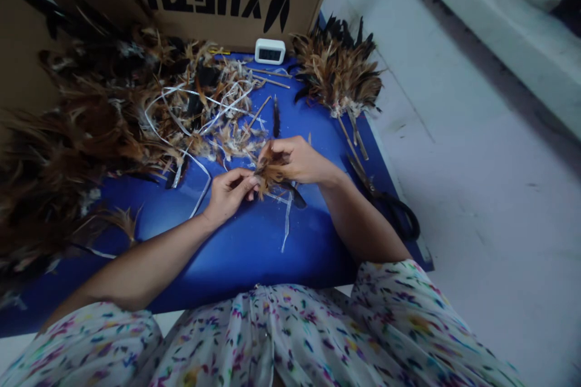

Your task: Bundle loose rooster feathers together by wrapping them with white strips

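Both my hands meet over the blue tabletop (213, 254). Between them is a small bunch of brown feathers (271, 180). My left hand (229, 193) pinches the lower left end of the bunch with thumb and fingers. My right hand (295, 160) is closed around its upper right side. Below the bunch, a dark feather (297, 196) and a thin white ribbon (287, 224) lie or hang over the blue surface. A large loose heap of brown and black feathers (104, 115) covers the left side, with a tangled white ribbon (157, 127) across it.
A cardboard box (227, 30) stands at the back, with a small white digital clock (270, 52) before it. Back right lies a bundle of feathers (340, 69) on sticks. Black-handled scissors (385, 199) lie at the right edge. Thin sticks (272, 81) lie near the clock.
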{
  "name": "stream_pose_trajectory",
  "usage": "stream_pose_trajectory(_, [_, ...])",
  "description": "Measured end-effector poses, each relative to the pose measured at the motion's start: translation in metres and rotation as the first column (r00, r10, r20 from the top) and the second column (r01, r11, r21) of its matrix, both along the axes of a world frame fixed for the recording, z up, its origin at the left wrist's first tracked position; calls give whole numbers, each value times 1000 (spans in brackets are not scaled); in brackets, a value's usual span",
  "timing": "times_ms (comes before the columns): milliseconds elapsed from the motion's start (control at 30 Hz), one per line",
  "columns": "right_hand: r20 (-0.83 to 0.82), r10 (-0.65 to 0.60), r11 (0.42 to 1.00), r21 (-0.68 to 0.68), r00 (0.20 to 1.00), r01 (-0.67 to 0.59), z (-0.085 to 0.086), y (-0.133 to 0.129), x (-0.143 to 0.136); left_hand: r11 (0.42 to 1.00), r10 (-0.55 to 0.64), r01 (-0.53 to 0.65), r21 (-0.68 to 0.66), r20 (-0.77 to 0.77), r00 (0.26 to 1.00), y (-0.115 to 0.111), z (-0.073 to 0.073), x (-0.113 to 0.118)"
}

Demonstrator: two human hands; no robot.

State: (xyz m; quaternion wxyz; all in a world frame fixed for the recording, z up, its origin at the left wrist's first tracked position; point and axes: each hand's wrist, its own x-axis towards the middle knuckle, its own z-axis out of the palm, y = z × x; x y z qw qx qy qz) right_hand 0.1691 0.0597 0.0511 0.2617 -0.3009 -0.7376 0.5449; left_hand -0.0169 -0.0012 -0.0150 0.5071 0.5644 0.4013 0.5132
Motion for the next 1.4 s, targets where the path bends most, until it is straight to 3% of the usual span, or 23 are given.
stream_pose_trajectory(1400, [19,-6,999,48,1000,5,0,0,1,999,6,-6,-37,5,1000,2,4,2])
